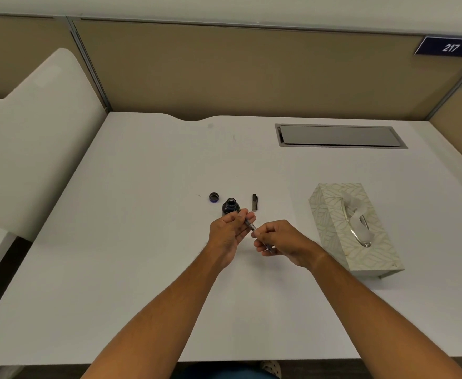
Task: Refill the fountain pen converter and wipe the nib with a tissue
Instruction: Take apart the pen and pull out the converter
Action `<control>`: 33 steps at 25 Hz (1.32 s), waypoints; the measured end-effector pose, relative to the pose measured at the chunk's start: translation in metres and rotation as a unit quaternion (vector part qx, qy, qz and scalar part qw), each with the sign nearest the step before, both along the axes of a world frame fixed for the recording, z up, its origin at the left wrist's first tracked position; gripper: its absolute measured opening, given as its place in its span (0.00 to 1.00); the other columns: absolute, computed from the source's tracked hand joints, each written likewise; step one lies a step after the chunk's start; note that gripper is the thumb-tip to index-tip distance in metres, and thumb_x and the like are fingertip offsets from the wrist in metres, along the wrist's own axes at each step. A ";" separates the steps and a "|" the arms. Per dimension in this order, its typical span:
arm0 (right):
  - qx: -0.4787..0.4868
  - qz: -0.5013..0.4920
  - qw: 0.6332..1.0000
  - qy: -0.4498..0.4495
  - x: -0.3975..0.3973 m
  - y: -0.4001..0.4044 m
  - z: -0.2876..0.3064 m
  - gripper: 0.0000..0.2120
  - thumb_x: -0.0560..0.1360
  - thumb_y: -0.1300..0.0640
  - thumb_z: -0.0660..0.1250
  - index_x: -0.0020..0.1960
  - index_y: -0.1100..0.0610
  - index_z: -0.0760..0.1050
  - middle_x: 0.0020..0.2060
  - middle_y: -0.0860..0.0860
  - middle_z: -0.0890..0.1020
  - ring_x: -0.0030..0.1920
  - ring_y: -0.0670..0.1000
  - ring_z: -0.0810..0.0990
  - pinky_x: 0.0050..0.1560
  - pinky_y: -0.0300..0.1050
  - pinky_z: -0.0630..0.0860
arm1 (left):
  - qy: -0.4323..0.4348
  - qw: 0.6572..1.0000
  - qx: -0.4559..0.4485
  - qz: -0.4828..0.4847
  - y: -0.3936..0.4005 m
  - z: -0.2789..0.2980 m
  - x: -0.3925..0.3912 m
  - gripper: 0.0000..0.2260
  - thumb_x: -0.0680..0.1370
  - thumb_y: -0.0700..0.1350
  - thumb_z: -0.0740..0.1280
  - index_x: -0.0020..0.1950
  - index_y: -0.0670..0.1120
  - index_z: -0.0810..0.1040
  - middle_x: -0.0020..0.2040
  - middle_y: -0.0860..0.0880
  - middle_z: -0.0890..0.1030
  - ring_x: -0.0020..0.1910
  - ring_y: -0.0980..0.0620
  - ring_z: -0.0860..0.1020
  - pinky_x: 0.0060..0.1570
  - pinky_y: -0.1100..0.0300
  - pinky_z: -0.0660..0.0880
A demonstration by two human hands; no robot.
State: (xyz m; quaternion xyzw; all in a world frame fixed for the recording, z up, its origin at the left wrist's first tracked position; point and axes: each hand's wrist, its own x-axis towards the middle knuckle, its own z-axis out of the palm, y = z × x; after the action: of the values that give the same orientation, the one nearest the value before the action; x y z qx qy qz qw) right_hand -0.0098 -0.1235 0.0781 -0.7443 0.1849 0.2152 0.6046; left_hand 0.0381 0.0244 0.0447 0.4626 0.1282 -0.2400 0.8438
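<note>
The fountain pen (251, 227) lies slanted between both hands over the white desk (142, 242). My left hand (228, 233) grips its upper end near the nib, and my right hand (279, 240) pinches the lower part; the nib itself is hidden by my fingers. Just behind my left hand stands the open dark ink bottle (230, 205). Its round cap (214, 197) rests on the desk to the bottle's left. A dark pen cap (254, 202) lies to the bottle's right. The patterned tissue box (331, 214) sits at the right with a tissue (357, 214) sticking out.
A grey cable hatch (339, 135) is set into the desk at the back right. Tan partition panels (238, 69) close off the rear, and a white curved divider (32, 132) rises on the left. A blue plate reading 217 (450, 47) hangs at top right.
</note>
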 end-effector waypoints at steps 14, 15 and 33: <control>0.052 -0.041 0.998 -0.002 0.009 0.012 -0.006 0.08 0.81 0.60 0.63 0.48 0.59 0.80 0.43 0.58 0.84 0.40 0.52 0.82 0.43 0.45 0.81 | 0.003 1.000 -0.011 -0.006 0.013 -0.004 0.015 0.05 0.78 0.40 0.67 0.51 0.41 0.82 0.45 0.45 0.87 0.48 0.50 0.85 0.45 0.61 0.81; 0.063 -0.035 0.997 0.005 0.011 0.011 -0.005 0.07 0.80 0.59 0.64 0.48 0.59 0.81 0.43 0.57 0.84 0.40 0.52 0.82 0.43 0.45 0.81 | 0.003 1.000 -0.009 -0.003 0.014 -0.004 0.016 0.06 0.78 0.40 0.67 0.51 0.41 0.82 0.45 0.45 0.87 0.48 0.50 0.85 0.45 0.61 0.81; -0.046 0.095 0.992 0.070 0.022 -0.041 -0.026 0.03 0.76 0.64 0.69 0.49 0.59 0.78 0.43 0.57 0.85 0.39 0.49 0.81 0.40 0.39 0.77 | 0.001 0.997 0.007 0.082 0.012 0.007 0.032 0.05 0.78 0.41 0.68 0.48 0.40 0.82 0.45 0.45 0.87 0.47 0.48 0.85 0.44 0.60 0.82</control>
State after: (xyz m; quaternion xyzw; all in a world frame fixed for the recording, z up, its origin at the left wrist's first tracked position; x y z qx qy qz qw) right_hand 0.0120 -0.1649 0.0523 -0.7686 0.1649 0.3145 0.5321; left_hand 0.0698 0.0368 0.0518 0.4565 0.1678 -0.1694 0.8571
